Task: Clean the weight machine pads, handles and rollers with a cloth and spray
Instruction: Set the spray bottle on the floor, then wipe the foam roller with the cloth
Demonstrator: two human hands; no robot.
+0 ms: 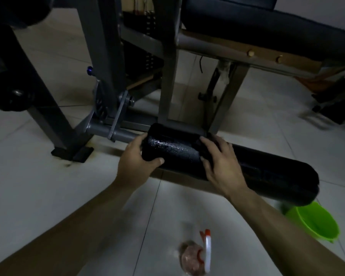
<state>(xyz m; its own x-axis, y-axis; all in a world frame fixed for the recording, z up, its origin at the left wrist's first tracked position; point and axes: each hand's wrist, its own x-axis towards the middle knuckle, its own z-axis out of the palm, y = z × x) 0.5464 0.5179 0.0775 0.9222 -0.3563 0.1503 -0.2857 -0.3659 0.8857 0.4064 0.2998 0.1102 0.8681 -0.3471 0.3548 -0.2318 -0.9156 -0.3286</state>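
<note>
Head view — left grip [135, 156] holds roller [175, 150] end; right grip [221, 162] clasps cloth [206, 146] — markings [267, 174] unreadable.

Floor [38, 186]: open tile left of and in front of the roller [277, 172]. Behind roller: grey frame uprights [167, 76], narrow gaps between. Overhead: seat pad [267, 22] overhangs. Below roller's right end: green bucket [317, 222] standing on the floor. Near side: spray bottle [195, 257] lying on tile.

No legible text or labels anywhere
</note>
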